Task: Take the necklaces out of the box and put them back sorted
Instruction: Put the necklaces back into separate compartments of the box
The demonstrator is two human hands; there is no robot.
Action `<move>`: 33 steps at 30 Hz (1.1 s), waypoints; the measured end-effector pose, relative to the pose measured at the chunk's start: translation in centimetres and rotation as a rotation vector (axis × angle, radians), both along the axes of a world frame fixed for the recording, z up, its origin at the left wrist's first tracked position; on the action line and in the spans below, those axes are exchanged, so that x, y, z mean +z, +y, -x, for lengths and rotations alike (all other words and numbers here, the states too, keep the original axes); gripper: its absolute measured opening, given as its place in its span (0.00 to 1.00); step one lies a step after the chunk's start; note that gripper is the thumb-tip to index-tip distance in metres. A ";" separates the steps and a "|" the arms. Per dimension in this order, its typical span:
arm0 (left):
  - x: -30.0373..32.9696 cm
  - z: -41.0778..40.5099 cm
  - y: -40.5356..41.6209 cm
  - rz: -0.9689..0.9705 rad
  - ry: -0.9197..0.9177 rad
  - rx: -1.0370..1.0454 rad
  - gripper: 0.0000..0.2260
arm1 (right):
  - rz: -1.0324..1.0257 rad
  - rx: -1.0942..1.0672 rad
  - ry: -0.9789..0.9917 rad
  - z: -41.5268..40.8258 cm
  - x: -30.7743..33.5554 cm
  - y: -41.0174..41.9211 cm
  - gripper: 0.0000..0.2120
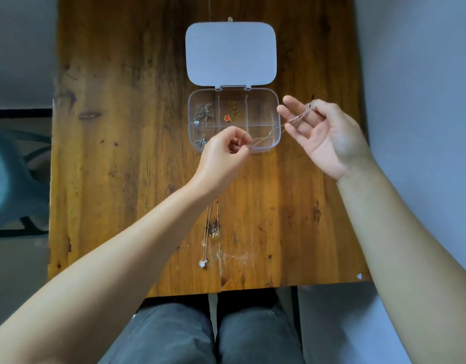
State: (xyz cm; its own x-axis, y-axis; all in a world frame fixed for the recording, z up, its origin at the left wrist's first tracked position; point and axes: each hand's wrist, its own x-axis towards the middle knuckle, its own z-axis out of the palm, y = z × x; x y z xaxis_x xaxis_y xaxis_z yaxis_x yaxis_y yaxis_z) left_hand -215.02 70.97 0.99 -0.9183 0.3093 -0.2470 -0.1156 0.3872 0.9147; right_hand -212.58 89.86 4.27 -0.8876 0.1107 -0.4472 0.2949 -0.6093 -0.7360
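A clear compartment box [276, 119] lies open on the wooden table [121, 127], its lid [230, 52] folded back. A silver necklace [203, 112] fills the back left compartment. A gold one with a red heart [230, 114] is in the back middle. Another silver piece [201, 142] sits front left. A thin rose-gold chain [272, 132] stretches over the box between both hands. My left hand [224, 156] pinches one end. My right hand [323, 135] has the other end looped over its spread fingers. One more necklace [206, 240] with a small pendant lies on the table below my left wrist.
The table's front edge [252, 287] runs just above my knees. A teal chair [8, 174] stands off the table's left side. Grey floor lies to the right.
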 end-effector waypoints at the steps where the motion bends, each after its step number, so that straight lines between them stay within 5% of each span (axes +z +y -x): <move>1: 0.0 0.9 -0.2 0.023 0.037 0.022 0.07 | -0.002 0.021 0.020 0.7 0.3 -0.6 0.08; 4: -1.0 3.3 -0.5 0.163 0.160 0.017 0.06 | -0.179 0.102 -0.017 2.8 -0.5 -3.3 0.07; 12: -3.5 4.4 -2.0 0.444 0.366 -0.266 0.06 | -1.106 0.460 -0.237 3.5 -3.8 -7.5 0.03; 16: -3.6 3.2 -4.9 0.383 0.530 -0.373 0.04 | -1.156 0.332 -0.163 0.6 -3.2 -8.1 0.08; 22: -6.6 0.6 -7.6 0.809 0.539 -0.773 0.22 | -1.036 0.560 -0.343 -11.2 -6.3 -13.8 0.05; 24: -6.8 0.8 -7.1 0.825 0.552 -0.805 0.19 | -1.065 0.581 -0.387 -14.6 -7.6 -16.4 0.07; 29: -6.2 1.6 -6.2 0.818 0.543 -0.839 0.14 | -1.317 0.593 -0.360 -18.8 -9.5 -21.1 0.14; 33: -5.7 1.8 -6.3 0.836 0.522 -0.870 0.15 | -1.491 0.500 -0.315 -19.0 -10.2 -22.4 0.09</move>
